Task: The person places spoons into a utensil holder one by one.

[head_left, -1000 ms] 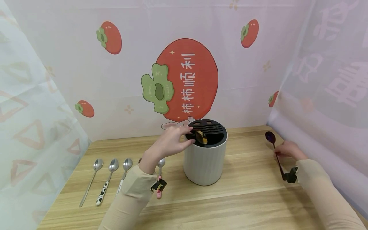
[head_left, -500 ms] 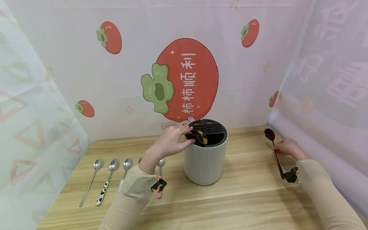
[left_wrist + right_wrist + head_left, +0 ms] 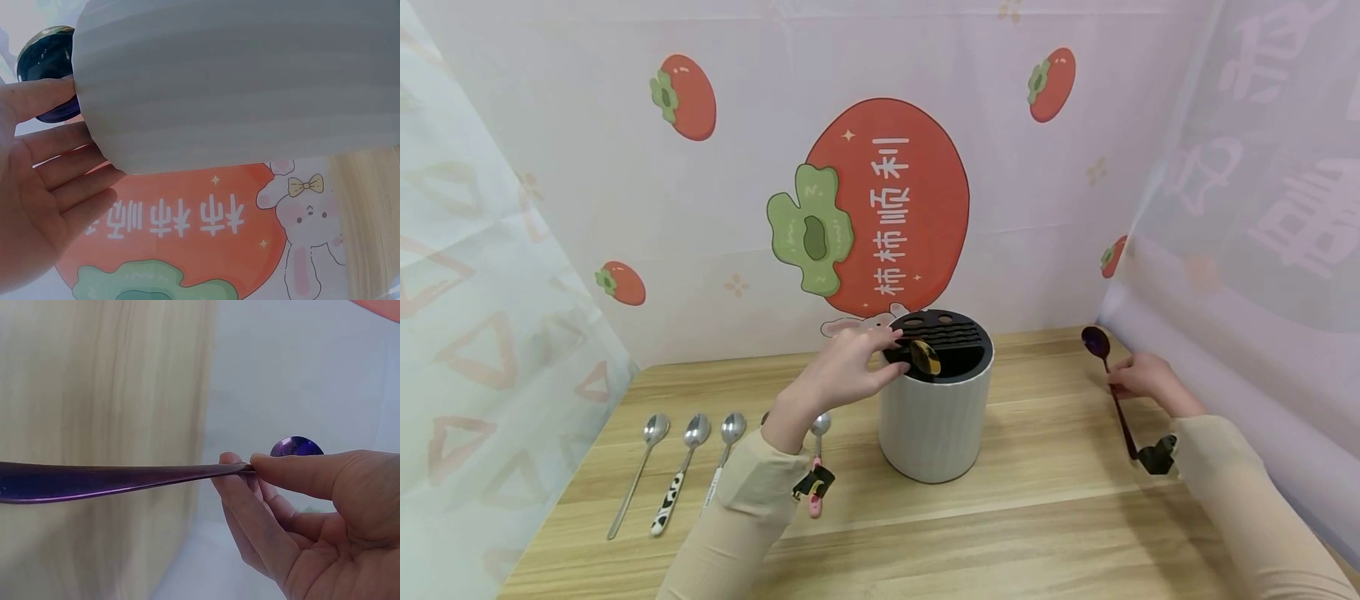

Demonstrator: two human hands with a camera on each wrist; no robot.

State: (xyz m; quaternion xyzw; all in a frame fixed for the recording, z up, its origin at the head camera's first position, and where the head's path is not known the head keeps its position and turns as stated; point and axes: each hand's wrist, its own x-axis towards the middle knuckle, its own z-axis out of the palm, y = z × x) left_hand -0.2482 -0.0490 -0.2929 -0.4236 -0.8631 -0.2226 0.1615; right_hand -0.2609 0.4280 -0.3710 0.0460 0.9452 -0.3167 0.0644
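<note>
My right hand (image 3: 1144, 383) pinches a dark purple spoon (image 3: 1095, 342) between thumb and fingers at the right of the table. Its bowl points away toward the back wall, and the handle (image 3: 119, 481) slants back toward the wrist. My left hand (image 3: 853, 371) rests its fingertips on the left rim of a white ribbed utensil holder (image 3: 934, 429) with a black slotted lid (image 3: 958, 325). At that rim a shiny spoon (image 3: 926, 358), gold-looking in the head view, stands bowl up beside the left thumb. Its handle is hidden.
Left of the holder, several spoons lie in a row: a plain steel spoon (image 3: 655, 429), one with a cow-print handle (image 3: 667, 504), and one with a pink handle (image 3: 816, 477). The left sleeve partly covers the row. A persimmon-print backdrop (image 3: 895, 208) rises behind the wooden table (image 3: 1022, 542).
My right hand has shifted slightly left and up in the head view, carrying the purple spoon along. The left hand, the holder and the spoon at its rim have stayed put.
</note>
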